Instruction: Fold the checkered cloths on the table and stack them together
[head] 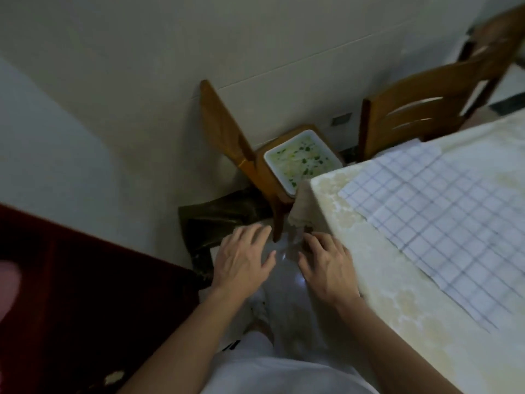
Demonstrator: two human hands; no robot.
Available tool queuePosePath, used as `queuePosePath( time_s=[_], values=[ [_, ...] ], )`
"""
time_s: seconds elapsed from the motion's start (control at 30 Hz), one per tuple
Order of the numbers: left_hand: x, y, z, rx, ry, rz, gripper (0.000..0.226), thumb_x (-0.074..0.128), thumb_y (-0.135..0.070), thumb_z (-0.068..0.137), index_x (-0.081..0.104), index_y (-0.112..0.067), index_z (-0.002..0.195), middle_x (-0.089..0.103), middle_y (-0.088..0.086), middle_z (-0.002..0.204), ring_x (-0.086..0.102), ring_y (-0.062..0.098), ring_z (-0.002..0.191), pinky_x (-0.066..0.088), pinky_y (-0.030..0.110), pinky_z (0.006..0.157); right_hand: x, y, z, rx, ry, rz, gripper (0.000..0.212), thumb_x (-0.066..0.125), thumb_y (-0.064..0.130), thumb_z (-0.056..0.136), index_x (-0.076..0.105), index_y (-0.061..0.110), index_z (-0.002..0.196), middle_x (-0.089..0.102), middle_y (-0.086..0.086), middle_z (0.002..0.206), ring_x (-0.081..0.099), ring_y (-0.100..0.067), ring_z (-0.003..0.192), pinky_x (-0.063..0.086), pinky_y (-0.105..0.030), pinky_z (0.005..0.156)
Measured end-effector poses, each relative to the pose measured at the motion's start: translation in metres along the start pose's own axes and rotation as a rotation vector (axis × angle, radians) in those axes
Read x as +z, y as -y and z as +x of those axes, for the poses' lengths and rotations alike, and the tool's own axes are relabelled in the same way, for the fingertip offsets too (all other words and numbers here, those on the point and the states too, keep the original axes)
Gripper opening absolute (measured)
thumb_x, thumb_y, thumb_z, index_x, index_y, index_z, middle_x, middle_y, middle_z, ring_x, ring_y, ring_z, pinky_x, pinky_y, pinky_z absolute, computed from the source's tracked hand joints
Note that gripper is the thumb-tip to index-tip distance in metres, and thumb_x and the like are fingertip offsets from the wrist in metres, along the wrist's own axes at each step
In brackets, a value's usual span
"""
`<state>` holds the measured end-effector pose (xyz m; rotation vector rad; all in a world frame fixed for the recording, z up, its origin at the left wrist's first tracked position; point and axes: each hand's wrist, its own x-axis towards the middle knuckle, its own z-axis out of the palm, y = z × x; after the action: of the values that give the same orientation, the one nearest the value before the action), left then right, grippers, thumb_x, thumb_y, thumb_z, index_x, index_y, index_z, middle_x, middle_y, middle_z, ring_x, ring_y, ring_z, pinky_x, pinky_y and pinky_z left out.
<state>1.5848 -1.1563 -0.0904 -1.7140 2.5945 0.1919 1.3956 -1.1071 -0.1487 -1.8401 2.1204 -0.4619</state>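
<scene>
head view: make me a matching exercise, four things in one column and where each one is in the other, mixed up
1 checkered cloth
2 white dish
3 left hand
4 right hand

a on the seat of a wooden chair
b open, beside the edge of the table
c spread flat on the table
d open, nearer the dark red furniture

Pairs: 1-c, 2-a, 3-d, 4-b

We hold both bare forearms out from the bottom of the frame toward its middle, our left hand (pixel 241 257) and right hand (pixel 326 265) side by side and apart, palms down, fingers spread and relaxed, gripping nothing, just below the centre.
</scene>
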Motion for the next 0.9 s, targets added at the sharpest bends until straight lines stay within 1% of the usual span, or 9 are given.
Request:
queuePosePath(
  time_s=[0.17,0.33,0.43,0.5,0.6,0.73,0.83,0.9],
  values=[
    [0.005,-0.018,0.072,0.184,0.026,-0.011,0.057,0.047,-0.050,0.095,0.045,-0.024,0.145,0.052,0.000,0.142,0.047,0.019,0.129,0.045,0.037,0.100,0.000,-0.038,0.009,0.178,0.001,-0.061,0.054,0.040,0.050,0.089,0.060,0.022,0.130,0.063,0.000,0.126,0.058,-0.024,0.116,0.047,-0.040,0.097],
    [0.009,-0.035,0.150,0.386,0.087,-0.032,0.056,0.051,-0.049,0.091,0.050,-0.023,0.141,0.055,0.000,0.137,0.051,0.019,0.123,0.049,0.037,0.094,-0.002,-0.060,0.038,0.390,-0.007,-0.095,0.049,0.047,0.048,0.092,0.058,0.023,0.133,0.060,-0.001,0.132,0.055,-0.023,0.121,0.043,-0.040,0.102],
    [0.013,-0.044,0.188,0.501,0.112,-0.039,0.056,0.047,-0.050,0.091,0.049,-0.023,0.140,0.054,0.000,0.136,0.052,0.019,0.122,0.049,0.037,0.094,-0.010,-0.067,0.050,0.466,-0.013,-0.113,0.050,0.042,0.050,0.094,0.056,0.024,0.134,0.058,0.001,0.134,0.053,-0.022,0.122,0.041,-0.039,0.104],
    [0.015,-0.056,0.215,0.579,0.133,-0.041,0.059,0.040,-0.052,0.090,0.051,-0.022,0.139,0.056,0.000,0.136,0.053,0.020,0.121,0.048,0.038,0.094,-0.015,-0.073,0.061,0.532,-0.019,-0.120,0.053,0.037,0.053,0.094,0.055,0.025,0.135,0.058,0.001,0.135,0.052,-0.022,0.123,0.041,-0.039,0.106],
    [0.022,-0.081,0.247,0.682,0.170,-0.050,0.063,0.032,-0.053,0.089,0.051,-0.022,0.139,0.056,0.001,0.137,0.053,0.021,0.121,0.050,0.041,0.094,-0.018,-0.081,0.069,0.621,-0.036,-0.139,0.055,0.036,0.053,0.094,0.055,0.023,0.136,0.059,-0.001,0.135,0.054,-0.023,0.123,0.043,-0.041,0.105],
    [0.037,-0.113,0.264,0.845,0.182,-0.074,0.057,0.041,-0.050,0.089,0.054,-0.021,0.136,0.059,0.001,0.134,0.056,0.020,0.120,0.051,0.039,0.092,-0.020,-0.088,0.066,0.694,-0.086,-0.146,0.051,0.041,0.048,0.094,0.059,0.019,0.131,0.063,-0.005,0.130,0.058,-0.025,0.118,0.047,-0.042,0.100],
    [0.050,-0.135,0.266,0.963,0.197,-0.103,0.053,0.051,-0.047,0.089,0.056,-0.021,0.134,0.060,0.001,0.132,0.057,0.020,0.119,0.051,0.036,0.091,-0.023,-0.096,0.054,0.764,-0.111,-0.147,0.050,0.041,0.047,0.094,0.059,0.018,0.131,0.063,-0.007,0.130,0.059,-0.026,0.118,0.048,-0.043,0.099],
    [0.059,-0.146,0.265,1.028,0.200,-0.112,0.052,0.054,-0.047,0.089,0.055,-0.021,0.134,0.060,0.002,0.133,0.056,0.019,0.120,0.050,0.036,0.094,-0.025,-0.103,0.044,0.799,-0.121,-0.147,0.049,0.041,0.046,0.095,0.058,0.018,0.132,0.062,-0.007,0.131,0.059,-0.026,0.119,0.049,-0.043,0.100]
  ],
)
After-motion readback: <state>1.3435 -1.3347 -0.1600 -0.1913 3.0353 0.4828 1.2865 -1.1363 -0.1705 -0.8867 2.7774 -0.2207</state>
